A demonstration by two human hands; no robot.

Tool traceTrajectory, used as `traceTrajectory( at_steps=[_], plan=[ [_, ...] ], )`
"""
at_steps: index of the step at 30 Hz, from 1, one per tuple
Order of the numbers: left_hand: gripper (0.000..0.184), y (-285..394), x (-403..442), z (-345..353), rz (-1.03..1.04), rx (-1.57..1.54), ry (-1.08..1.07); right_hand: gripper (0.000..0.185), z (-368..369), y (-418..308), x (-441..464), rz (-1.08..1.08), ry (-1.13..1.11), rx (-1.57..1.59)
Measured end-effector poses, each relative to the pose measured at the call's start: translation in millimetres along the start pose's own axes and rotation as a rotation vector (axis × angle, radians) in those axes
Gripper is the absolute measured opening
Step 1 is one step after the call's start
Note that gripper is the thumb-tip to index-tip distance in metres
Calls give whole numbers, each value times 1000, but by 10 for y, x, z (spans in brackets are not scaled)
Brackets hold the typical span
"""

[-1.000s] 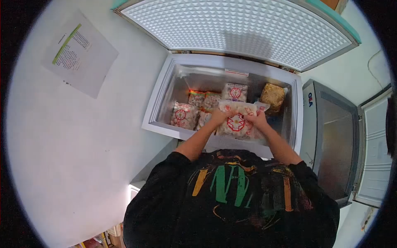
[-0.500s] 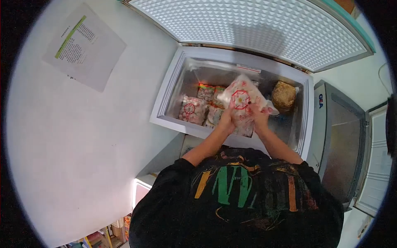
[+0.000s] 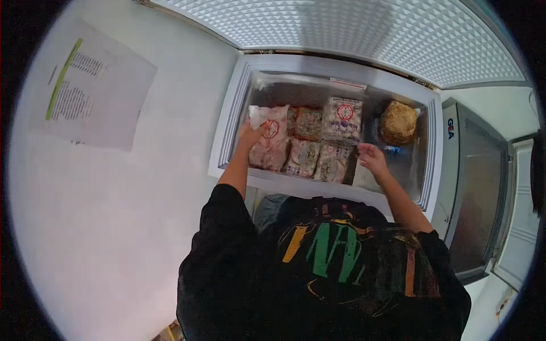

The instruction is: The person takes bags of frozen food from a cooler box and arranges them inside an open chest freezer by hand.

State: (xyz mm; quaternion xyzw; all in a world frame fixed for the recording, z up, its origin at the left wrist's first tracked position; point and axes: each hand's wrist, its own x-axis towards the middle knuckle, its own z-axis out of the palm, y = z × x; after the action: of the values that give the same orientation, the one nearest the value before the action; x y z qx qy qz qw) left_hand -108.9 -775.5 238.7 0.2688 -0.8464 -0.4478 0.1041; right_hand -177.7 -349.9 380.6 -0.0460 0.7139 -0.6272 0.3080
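Touching pink bag (image 3: 271, 152), left hand (image 3: 252, 135) spread; right hand (image 3: 372, 158) loosely half-curled near white bag (image 3: 343, 118), brown bundle (image 3: 398, 123).

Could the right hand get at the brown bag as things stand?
Probably yes: the right hand looks empty and close by, the lid is up, and nothing covers the brown bag.
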Motion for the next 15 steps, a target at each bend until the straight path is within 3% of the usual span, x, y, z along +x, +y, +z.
traceTrajectory(
  at_steps=[1, 4, 5, 7, 9, 11, 13, 14, 15],
  plan=[
    [86, -68, 34, -9, 36, 303, 13, 34, -78, 26, -40, 34, 47, -7],
    [90, -91, -94, -42, -24, 427, -130, 27, -152, 29, -167, 96, 79, -70],
    [90, -56, -153, -86, -17, 429, -142, 24, -151, 36, -201, 119, 51, -130],
    [97, -74, -291, -148, -267, 332, -291, 22, -176, 93, -204, 82, 13, -133],
    [101, -705, -241, 44, -241, 273, -246, 22, -182, 106, -223, 46, -26, -136],
    [105, -878, -237, 171, -215, 214, -200, 20, -160, 50, -265, -1, -78, -100],
    [106, -595, -302, 164, -430, 512, -255, 19, -102, -51, -268, 6, -46, -93],
    [106, -523, -347, 139, -431, 508, -262, 19, -92, -83, -256, 8, -18, -82],
    [98, -469, -427, 117, -275, 662, -357, 19, -111, -53, -220, 14, -14, -86]
  ],
)
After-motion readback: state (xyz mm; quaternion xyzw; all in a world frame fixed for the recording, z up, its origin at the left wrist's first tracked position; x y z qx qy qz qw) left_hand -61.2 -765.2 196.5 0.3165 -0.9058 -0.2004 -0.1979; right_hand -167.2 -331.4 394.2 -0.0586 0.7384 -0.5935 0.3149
